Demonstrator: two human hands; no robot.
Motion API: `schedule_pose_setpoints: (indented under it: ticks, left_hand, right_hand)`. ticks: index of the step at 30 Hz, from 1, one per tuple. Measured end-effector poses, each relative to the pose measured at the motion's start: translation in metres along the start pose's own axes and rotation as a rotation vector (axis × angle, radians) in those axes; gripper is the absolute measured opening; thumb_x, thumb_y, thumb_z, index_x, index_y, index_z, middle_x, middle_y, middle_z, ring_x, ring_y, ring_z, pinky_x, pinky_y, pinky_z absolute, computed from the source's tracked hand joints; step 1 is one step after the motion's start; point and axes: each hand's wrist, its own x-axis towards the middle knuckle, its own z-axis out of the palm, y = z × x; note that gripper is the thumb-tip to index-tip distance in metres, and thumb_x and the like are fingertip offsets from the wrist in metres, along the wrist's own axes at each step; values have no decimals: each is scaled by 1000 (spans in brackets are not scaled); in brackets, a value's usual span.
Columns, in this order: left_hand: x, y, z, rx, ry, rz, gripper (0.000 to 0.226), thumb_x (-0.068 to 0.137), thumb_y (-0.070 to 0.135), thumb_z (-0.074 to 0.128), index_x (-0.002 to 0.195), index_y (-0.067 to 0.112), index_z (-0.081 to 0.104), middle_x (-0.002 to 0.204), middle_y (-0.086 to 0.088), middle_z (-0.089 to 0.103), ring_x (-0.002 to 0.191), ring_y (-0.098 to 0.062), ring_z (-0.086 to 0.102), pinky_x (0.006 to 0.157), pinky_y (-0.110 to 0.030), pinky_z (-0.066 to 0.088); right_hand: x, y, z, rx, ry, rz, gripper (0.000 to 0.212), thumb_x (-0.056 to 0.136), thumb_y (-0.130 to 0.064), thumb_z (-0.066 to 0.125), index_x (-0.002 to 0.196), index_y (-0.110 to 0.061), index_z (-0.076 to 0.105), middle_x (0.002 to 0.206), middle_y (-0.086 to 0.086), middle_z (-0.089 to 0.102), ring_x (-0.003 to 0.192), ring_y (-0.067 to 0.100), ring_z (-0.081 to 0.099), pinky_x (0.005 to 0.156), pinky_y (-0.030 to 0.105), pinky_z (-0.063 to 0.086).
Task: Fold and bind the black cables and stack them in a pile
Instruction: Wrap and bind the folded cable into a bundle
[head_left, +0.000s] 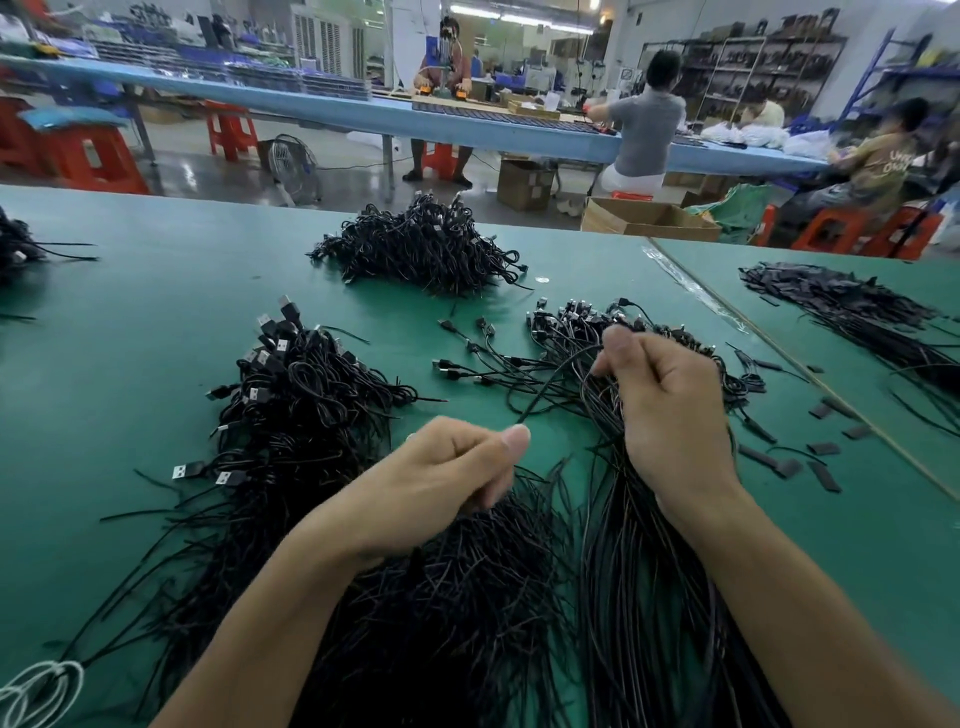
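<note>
Your right hand (670, 410) is over the right side of the green bench (130, 364), its fingers curled and its thumb and forefinger pinching a single cable (546, 388) lifted out of the loose cables (649, 597). These run in a long straight sheaf from your body up under that hand, and their small plugs (582, 322) fan out just beyond your fingertips. The pinched cable arcs down and left, its free end close to the thumb tip of your left hand (452, 467). That hand hovers nearer to you with its fingers curled in and the thumb laid over the forefinger; whether it grips anything cannot be told. Under your left forearm lies a dense tangle of thin black leads (467, 597). To the left of your hands sits a heap of cables with USB plugs (301, 405), some showing white inserts. Farther back, near the bench's far edge, is another pile (426, 249). Short black strips (826, 473) are scattered to the right of your right wrist, and a long heap of the same strips (857, 322) lies beyond the seam in the bench.
</note>
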Motion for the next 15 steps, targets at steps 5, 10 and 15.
schedule_pose_setpoints:
  ticks: [5, 10, 15]
  left_hand:
    - [-6, 16, -9, -721, 13, 16, 39, 93, 49, 55, 63, 23, 58, 49, 13, 33, 40, -3, 26, 35, -14, 26]
    - [9, 2, -6, -939, 441, 136, 41, 98, 39, 43, 95, 14, 75, 60, 6, 48, 50, -4, 43, 41, -15, 39]
    - [13, -10, 7, -326, 534, 282, 43, 101, 44, 40, 102, 16, 72, 91, -3, 74, 87, -14, 71, 74, -21, 55]
  right_hand:
    - [-17, 6, 11, -179, -572, 113, 38, 99, -43, 51, 73, -21, 68, 49, -6, 45, 45, 14, 34, 43, 26, 28]
    - [-32, -15, 19, -224, -787, -71, 35, 101, -34, 54, 68, -32, 64, 53, -4, 43, 49, 7, 35, 47, 20, 30]
    - [-32, -33, 13, -254, -823, -200, 30, 99, -30, 55, 77, -11, 62, 59, 1, 53, 51, 11, 44, 49, 23, 34]
